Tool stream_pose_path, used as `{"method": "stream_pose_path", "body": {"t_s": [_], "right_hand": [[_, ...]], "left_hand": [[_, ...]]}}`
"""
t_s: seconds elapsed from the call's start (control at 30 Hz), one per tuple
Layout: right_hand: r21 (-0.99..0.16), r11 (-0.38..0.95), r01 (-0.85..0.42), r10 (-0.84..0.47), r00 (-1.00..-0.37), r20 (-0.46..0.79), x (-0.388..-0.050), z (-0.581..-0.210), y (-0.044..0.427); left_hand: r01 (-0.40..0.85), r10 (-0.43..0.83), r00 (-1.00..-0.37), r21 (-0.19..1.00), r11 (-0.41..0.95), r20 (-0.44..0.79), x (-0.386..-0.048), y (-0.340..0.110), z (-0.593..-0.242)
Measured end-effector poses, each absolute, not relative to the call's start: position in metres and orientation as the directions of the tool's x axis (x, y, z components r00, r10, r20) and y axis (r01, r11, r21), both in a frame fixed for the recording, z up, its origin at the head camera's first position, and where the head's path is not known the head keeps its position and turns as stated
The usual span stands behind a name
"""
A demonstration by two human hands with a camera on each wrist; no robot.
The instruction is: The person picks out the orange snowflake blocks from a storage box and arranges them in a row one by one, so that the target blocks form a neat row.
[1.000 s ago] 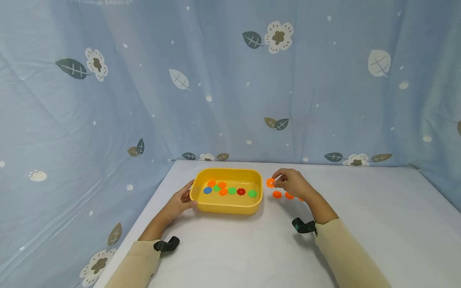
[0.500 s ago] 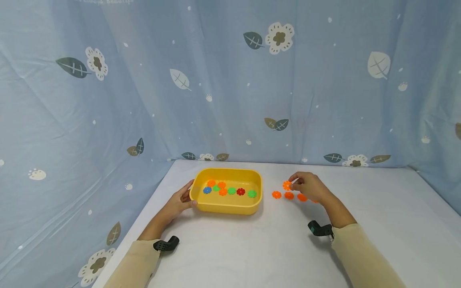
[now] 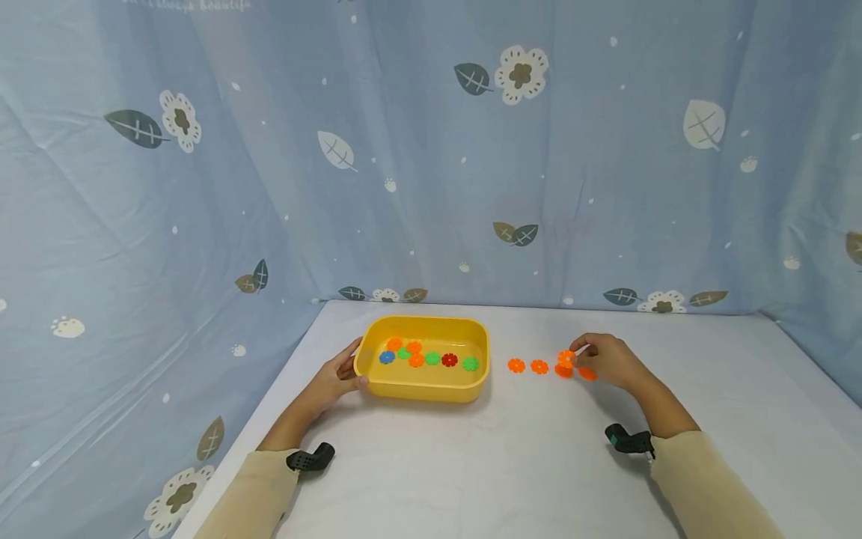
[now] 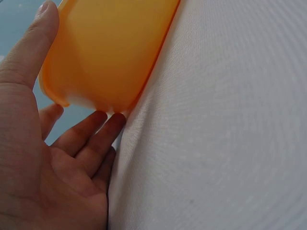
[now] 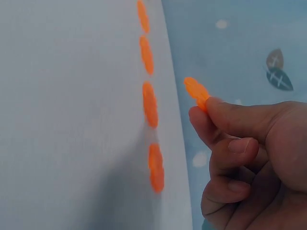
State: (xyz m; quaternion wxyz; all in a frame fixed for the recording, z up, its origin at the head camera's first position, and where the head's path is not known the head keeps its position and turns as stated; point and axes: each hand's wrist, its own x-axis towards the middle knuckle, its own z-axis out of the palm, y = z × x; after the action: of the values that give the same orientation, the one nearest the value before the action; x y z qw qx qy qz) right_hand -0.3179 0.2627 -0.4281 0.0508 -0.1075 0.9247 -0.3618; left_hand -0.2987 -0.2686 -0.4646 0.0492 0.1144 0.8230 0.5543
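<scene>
Head view: your right hand point(image 3: 611, 362) pinches 1 orange disc point(image 3: 566, 357) above a row of 4 matching discs point(image 3: 539, 367) on the table point(image 3: 471, 464). Your left hand point(image 3: 334, 380) grips the yellow tray point(image 3: 424, 391) at its left end.

We count one yellow tray point(image 3: 421, 391), eight orange flower discs point(image 3: 515, 365), three green flower discs point(image 3: 471, 364), one blue flower disc point(image 3: 387, 357) and one red flower disc point(image 3: 449, 360).

In the right hand point(image 3: 608, 361) is an orange disc point(image 3: 566, 357); near it lie four orange discs point(image 3: 539, 367); against the left hand point(image 3: 334, 377), a yellow tray point(image 3: 420, 390); beyond both hands, a blue, flower-and-leaf-printed curtain point(image 3: 411, 165).
</scene>
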Motion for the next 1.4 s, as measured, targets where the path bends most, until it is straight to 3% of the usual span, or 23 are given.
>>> {"method": "stream_pose_path", "body": {"t_s": [0.6, 1.4], "right_hand": [[-0.633, 0.761, -0.142, -0.2, -0.979, -0.022, -0.31, -0.441, 0.312], [-0.569, 0.82, -0.07, -0.131, -0.989, -0.067, -0.305, -0.444, 0.327]], "left_hand": [[0.117, 0.24, -0.97, 0.926, 0.359, 0.029, -0.297, -0.267, -0.465], [0.142, 0.265, -0.963, 0.931, 0.336, 0.051, -0.299, -0.269, -0.465]]}}
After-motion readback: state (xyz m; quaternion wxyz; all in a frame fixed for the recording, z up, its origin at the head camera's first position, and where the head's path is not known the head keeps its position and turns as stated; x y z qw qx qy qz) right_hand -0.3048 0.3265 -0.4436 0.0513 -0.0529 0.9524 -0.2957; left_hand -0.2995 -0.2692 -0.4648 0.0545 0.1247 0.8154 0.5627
